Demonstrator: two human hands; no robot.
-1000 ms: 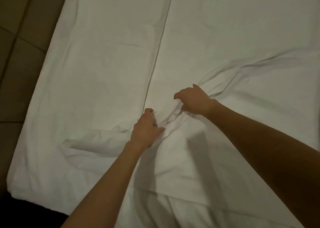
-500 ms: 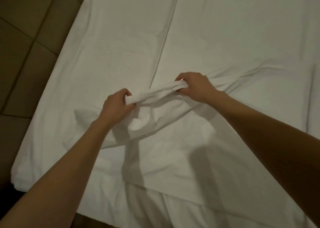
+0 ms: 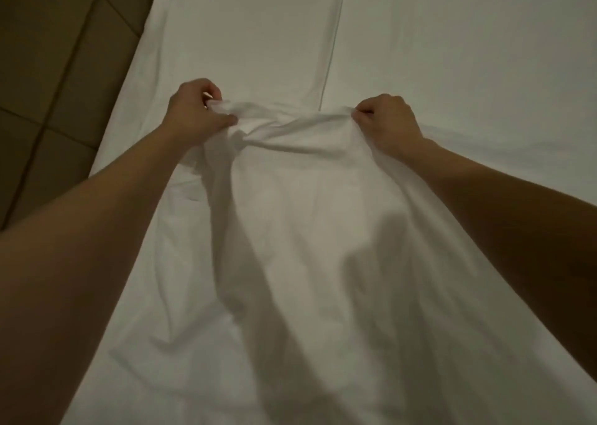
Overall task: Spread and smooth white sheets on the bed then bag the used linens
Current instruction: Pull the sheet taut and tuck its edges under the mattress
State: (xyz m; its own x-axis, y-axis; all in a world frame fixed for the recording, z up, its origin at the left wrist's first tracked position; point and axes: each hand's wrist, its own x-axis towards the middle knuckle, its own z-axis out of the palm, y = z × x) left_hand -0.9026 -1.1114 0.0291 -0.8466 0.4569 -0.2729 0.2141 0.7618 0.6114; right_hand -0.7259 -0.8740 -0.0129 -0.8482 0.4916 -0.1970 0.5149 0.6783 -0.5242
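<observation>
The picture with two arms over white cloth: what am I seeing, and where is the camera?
No machine here: a person wears a camera on the head, looking down at their own hands. The left hand and right hand each grip a bunched edge of a white sheet, lifting it so it drapes back toward the person. Beneath lies the bed, covered in white with a seam running up the middle. Brown floor tiles show at the left.

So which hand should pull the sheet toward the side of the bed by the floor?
Probably the left hand: it grips the white sheet nearest the bed edge beside the tiled floor. The right hand holds it farther in.
</observation>
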